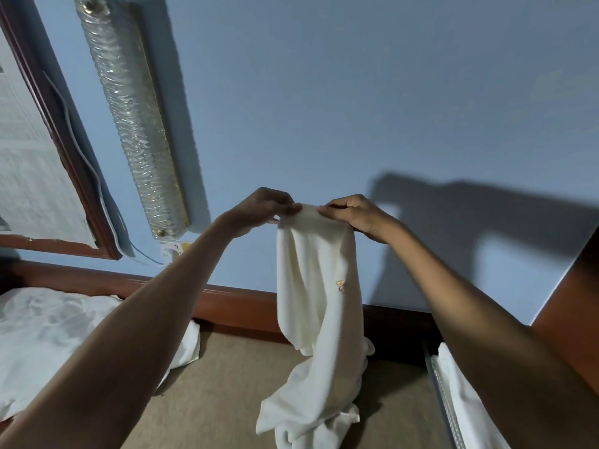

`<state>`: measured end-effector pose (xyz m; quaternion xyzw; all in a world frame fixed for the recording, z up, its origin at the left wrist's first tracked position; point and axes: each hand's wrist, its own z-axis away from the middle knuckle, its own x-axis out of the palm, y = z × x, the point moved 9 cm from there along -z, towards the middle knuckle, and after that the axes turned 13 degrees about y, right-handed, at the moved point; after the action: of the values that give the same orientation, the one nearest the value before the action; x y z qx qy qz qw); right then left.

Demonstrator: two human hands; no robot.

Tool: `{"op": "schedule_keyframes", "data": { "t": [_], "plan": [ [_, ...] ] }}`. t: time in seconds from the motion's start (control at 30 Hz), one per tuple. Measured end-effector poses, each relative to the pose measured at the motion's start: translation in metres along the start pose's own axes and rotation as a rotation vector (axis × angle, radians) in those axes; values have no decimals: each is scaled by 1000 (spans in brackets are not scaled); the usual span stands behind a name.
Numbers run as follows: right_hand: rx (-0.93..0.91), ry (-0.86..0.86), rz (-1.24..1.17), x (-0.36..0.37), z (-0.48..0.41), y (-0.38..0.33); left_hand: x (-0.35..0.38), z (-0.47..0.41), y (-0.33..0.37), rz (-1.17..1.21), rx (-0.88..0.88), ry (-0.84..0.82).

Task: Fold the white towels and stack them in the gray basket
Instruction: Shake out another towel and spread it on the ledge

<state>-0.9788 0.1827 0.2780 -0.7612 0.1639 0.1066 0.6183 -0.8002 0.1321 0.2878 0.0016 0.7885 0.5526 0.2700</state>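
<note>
Evidently the fold is only beginning: the left hand [262, 209] and right hand [356, 215], fingers [327, 210] clamped on its top edge, hold a white towel [319, 286] hanging bunched below them, so next they probably need to slide apart towards the corners.

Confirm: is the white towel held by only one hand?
No, the left hand and the right hand both pinch the top edge of the white towel.
</note>
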Motion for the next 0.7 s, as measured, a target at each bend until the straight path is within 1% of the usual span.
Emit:
{"op": "schedule_keyframes", "data": {
  "t": [0.27,0.4,0.5,0.57,0.63,0.67,0.7],
  "plan": [
    [73,69,31,-9,0,32,-88,25,-70,-82,-94,488],
    [106,68,46,-13,-1,36,-124,38,-112,-90,-212,592],
    [101,81,58,-11,-6,31,-132,38,-121,-119,-245,584],
    [84,91,50,-7,-10,21,-131,34,-125,-179,-281,513],
    [58,86,35,0,-13,7,-128,32,-123,-438,-270,410],
    [40,75,30,6,-15,-1,-126,29,-119,-564,-223,378],
    [23,64,28,12,-17,-9,-120,26,-114,-587,-170,336]
  ]
}}
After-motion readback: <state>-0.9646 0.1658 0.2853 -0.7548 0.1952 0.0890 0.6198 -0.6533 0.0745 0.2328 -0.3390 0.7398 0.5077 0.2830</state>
